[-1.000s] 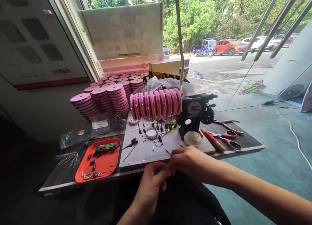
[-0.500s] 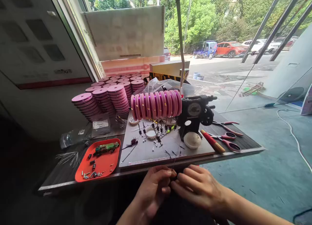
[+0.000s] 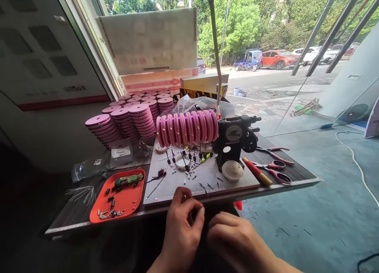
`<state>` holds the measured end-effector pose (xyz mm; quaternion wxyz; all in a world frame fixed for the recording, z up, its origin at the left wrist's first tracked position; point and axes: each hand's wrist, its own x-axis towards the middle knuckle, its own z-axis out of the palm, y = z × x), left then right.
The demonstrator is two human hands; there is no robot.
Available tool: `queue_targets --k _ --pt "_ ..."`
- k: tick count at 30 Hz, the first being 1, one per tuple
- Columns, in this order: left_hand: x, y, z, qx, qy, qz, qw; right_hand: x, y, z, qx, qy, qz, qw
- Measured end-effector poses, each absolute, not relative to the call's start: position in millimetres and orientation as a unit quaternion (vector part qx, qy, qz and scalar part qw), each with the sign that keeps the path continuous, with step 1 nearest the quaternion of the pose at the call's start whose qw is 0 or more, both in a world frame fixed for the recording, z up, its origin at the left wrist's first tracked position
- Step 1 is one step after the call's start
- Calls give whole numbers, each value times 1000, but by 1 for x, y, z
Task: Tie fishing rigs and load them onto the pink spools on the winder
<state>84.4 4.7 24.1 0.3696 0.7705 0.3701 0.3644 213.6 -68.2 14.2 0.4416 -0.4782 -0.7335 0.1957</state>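
Observation:
My left hand (image 3: 182, 225) is curled just below the near edge of the table (image 3: 296, 174), fingertips pinched together on something too small to make out. Beside it, lower right, my right hand (image 3: 237, 241) is also closed with its fingers bent toward the left hand. Above them lies a grey work mat (image 3: 207, 174) strewn with small beads, pins and dark bits. A row of pink spools (image 3: 188, 127) sits on the shaft of a black winding machine (image 3: 235, 141).
Stacks of pink spools (image 3: 124, 121) stand at the back left. An orange tray (image 3: 121, 196) of small parts lies front left. Red-handled scissors (image 3: 274, 166), a red-handled tool (image 3: 257, 172) and a white round lid (image 3: 233, 170) sit right of the mat.
Both hands have dropped from over the mat's front edge to below the table edge, closer to me. The left hand has risen slightly above the right in the last half second.

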Motion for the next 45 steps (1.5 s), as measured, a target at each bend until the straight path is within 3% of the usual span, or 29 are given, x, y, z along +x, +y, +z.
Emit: queue_targets --k 5,8,11,13,15,18,20,23,26,29,32,34,36,37,39,40,43,45 --pt "75 8 10 842 284 459 -3 210 -24 72 -526 -706 253 400" --pt "71 13 8 834 275 470 -88 209 21 93 -521 -692 361 346" --pt "69 17 13 857 220 457 -89 207 49 99 -485 -703 443 271" --pt "68 18 18 871 207 446 -8 207 49 98 -477 -711 448 258" --pt "68 18 23 839 269 433 189 211 33 95 -501 -730 361 292" --pt "70 20 27 604 387 359 597 220 -1 81 -477 -817 67 318" --pt "71 21 27 405 402 295 766 223 -20 67 -388 -877 -104 264" --pt "74 22 26 300 390 253 833 222 -34 49 -306 -901 -227 208" --pt "76 20 27 320 383 253 829 216 -37 47 -300 -913 -192 196" --pt "74 18 26 515 392 343 681 212 -30 61 -349 -908 -2 231" --pt "70 17 19 767 372 435 290 207 -5 80 -436 -812 225 316" --pt "68 18 14 820 338 457 65 203 18 89 -470 -731 354 345" --pt "65 19 12 835 292 463 -57 199 39 93 -469 -687 443 333" --pt "64 20 12 843 270 460 -70 198 45 94 -465 -677 472 321" --pt "63 21 17 855 253 453 5 200 44 93 -471 -688 458 309" --pt "63 22 20 849 269 445 95 203 38 92 -484 -710 406 312" --pt "65 25 28 666 374 387 516 214 7 81 -473 -827 104 287" --pt "68 28 30 475 396 314 720 219 -13 69 -382 -890 -100 228"
